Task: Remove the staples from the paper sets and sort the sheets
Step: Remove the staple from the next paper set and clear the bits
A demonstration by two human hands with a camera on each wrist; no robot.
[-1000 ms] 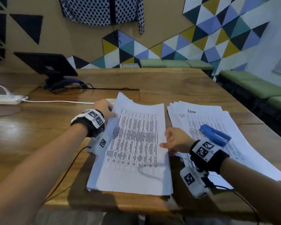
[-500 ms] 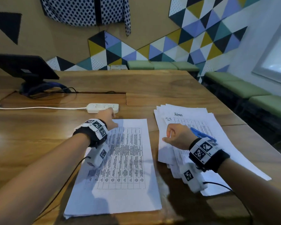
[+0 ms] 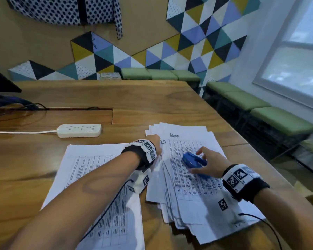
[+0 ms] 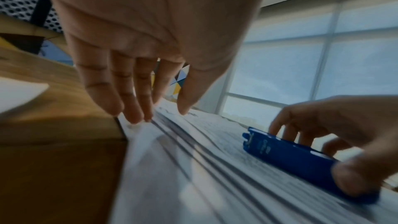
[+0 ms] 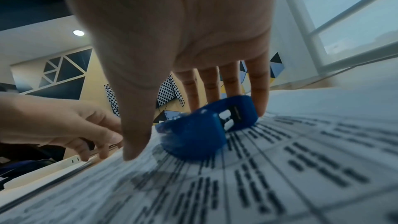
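A fanned stack of stapled paper sets (image 3: pixel 197 192) lies at the right, and a flat pile of printed sheets (image 3: pixel 98 168) at the left. On the stack rests a blue staple remover (image 3: pixel 193 160). My right hand (image 3: pixel 197 161) is round it, fingers on its far side (image 5: pixel 215 103) and thumb at its near end (image 4: pixel 355 176). My left hand (image 3: pixel 153 138) reaches across to the stack's top left corner. Its straight fingertips (image 4: pixel 137 117) press on the paper there. Any staple under the fingers is hidden.
A white power strip (image 3: pixel 79 130) with its cord lies behind the left pile on the wooden table (image 3: pixel 152 105). A dark monitor (image 3: pixel 0 82) stands at the far left. The table's right edge drops off beside green benches (image 3: pixel 260 103).
My left hand has left the left pile and moved right to the stack's corner. My right hand has uncurled from a fist and closed around the blue staple remover. The head view has swung right.
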